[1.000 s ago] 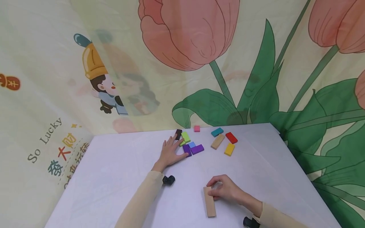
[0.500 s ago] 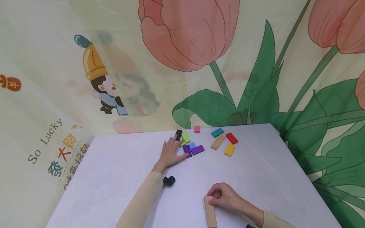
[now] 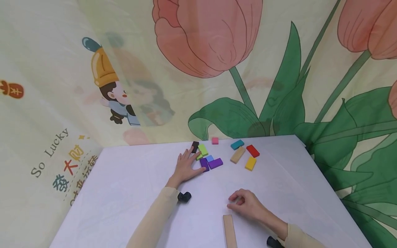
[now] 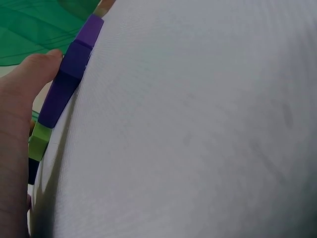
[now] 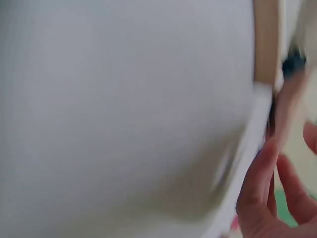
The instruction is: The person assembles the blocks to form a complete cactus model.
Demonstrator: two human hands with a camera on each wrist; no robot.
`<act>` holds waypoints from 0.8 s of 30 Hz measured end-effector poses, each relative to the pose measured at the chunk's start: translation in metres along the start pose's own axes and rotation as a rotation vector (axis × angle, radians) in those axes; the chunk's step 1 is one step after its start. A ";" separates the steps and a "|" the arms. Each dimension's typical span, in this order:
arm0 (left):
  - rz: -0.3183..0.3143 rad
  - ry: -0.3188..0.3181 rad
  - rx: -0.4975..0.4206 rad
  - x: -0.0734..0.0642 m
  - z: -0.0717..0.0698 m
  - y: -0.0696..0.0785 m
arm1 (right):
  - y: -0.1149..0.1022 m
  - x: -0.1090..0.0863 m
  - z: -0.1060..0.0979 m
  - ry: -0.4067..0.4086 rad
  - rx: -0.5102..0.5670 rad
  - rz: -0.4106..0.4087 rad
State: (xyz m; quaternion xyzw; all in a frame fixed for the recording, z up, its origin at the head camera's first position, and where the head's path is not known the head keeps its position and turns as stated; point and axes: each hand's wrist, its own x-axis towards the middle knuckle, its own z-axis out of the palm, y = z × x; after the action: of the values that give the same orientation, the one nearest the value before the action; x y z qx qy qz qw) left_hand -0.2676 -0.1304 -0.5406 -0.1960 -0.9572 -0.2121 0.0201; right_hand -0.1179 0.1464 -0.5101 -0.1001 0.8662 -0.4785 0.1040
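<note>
In the head view my left hand (image 3: 186, 166) lies spread at the back of the table among small coloured blocks. Its thumb touches a dark purple block (image 3: 204, 164), and its fingertips reach a lime green block (image 3: 203, 150) and a black block (image 3: 195, 146). The left wrist view has the thumb against the dark purple block (image 4: 64, 82) too. My right hand (image 3: 248, 205) hovers nearer the front, fingers loosely bent and holding nothing. Just in front of it lies a long plain wooden block (image 3: 230, 231), cut off by the frame's lower edge.
Beside the left hand sit another purple block (image 3: 215, 163), a light blue one (image 3: 210, 158) and a pink one (image 3: 215, 141). Farther right are teal (image 3: 237, 144), wooden (image 3: 237, 155), red (image 3: 253, 151) and yellow (image 3: 250, 163) blocks. A printed cloth hangs behind the table (image 3: 124, 186).
My right hand slid the long wooden block toward the front edge, then let go and moved back away from it. The left hand has stayed in place.
</note>
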 end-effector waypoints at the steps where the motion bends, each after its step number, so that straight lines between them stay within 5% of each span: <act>1: 0.000 -0.002 0.002 0.000 0.000 0.000 | 0.000 0.008 -0.005 0.058 -0.002 0.033; 5: -0.001 0.010 0.013 0.001 0.001 -0.001 | 0.003 0.051 -0.029 0.255 -0.044 0.133; 8: -0.008 0.003 0.021 0.002 0.003 -0.001 | 0.008 0.082 -0.049 0.304 -0.096 0.166; 15: -0.020 -0.024 0.016 0.001 0.005 -0.002 | 0.017 0.127 -0.074 0.241 -0.231 0.201; 24: 0.002 -0.002 0.010 0.000 0.002 -0.002 | 0.010 0.143 -0.077 0.159 -0.325 0.321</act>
State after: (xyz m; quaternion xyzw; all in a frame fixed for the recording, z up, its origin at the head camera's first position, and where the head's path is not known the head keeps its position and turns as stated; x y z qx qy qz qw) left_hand -0.2685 -0.1308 -0.5429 -0.1968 -0.9581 -0.2072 0.0203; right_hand -0.2767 0.1750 -0.4899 0.0612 0.9421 -0.3165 0.0927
